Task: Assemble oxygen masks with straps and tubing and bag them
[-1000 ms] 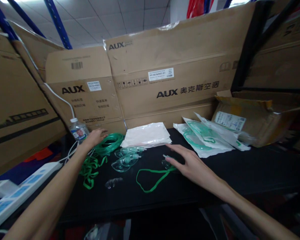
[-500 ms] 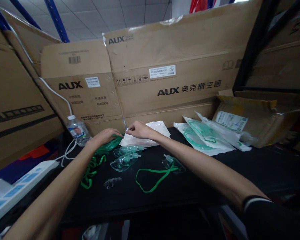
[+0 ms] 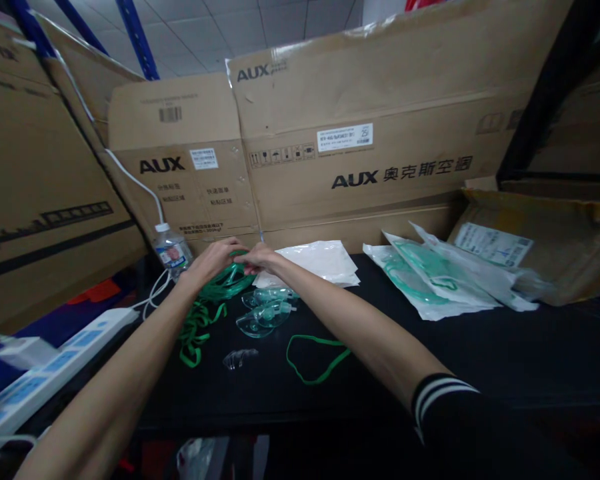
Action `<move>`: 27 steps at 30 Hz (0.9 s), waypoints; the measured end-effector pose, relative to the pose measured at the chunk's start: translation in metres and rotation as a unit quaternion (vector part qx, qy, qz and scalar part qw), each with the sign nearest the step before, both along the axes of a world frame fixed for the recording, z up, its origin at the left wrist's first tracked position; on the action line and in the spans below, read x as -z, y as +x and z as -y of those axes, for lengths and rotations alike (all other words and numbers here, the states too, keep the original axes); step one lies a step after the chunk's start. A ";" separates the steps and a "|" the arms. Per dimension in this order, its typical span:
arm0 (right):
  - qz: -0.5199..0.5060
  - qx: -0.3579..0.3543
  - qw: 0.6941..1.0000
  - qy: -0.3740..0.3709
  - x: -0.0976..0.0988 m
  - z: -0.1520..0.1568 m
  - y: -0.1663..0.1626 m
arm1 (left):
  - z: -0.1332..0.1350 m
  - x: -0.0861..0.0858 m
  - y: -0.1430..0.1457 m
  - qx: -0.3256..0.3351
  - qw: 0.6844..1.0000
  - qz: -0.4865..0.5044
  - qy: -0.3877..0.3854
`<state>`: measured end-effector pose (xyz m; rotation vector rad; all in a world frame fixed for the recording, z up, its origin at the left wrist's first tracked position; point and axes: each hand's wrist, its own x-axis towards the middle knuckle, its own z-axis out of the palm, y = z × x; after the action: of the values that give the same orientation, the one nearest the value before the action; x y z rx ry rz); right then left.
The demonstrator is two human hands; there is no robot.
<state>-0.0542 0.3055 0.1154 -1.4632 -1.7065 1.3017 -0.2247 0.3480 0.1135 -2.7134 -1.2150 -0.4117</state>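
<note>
Both my hands meet at the back left of the black table [image 3: 480, 353], over a coil of green tubing [image 3: 225, 283]. My left hand [image 3: 214, 259] has its fingers curled on the coil. My right hand [image 3: 259, 259] pinches the same coil from the right. Just in front lie clear oxygen masks [image 3: 265, 315] and a loose green elastic strap [image 3: 315, 360]. A small clear plastic piece [image 3: 239, 359] lies nearer to me. More green strap [image 3: 195, 330] trails left of the masks.
A stack of white flat bags [image 3: 325, 260] lies right of my hands, and sealed mask packets [image 3: 430, 280] further right. A water bottle [image 3: 171, 252] stands at the back left, a white power strip [image 3: 55, 363] on the left. AUX cardboard boxes [image 3: 360, 133] wall the back.
My right hand left the mask and strap in the middle, crossed to the white bags, then joined my left hand on the green tubing coil. The view shifted slightly to the left.
</note>
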 end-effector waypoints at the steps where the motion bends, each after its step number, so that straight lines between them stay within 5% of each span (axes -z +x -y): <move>1: -0.006 0.001 1.000 -0.010 0.001 0.000 -0.005 | 0.000 0.000 -0.001 -0.004 1.000 -0.001 -0.001; 12: -0.046 0.049 0.996 -0.060 0.010 -0.008 -0.014 | -0.015 0.016 -0.037 -0.203 0.979 0.006 -0.012; 27: -0.130 0.068 0.989 -0.013 0.015 -0.009 0.001 | -0.023 0.017 -0.051 -0.270 0.959 0.082 -0.007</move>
<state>-0.0534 0.3148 0.1009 -1.3331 -1.4040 1.3769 -0.2754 0.3707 0.0965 -2.2508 -1.9241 -0.5548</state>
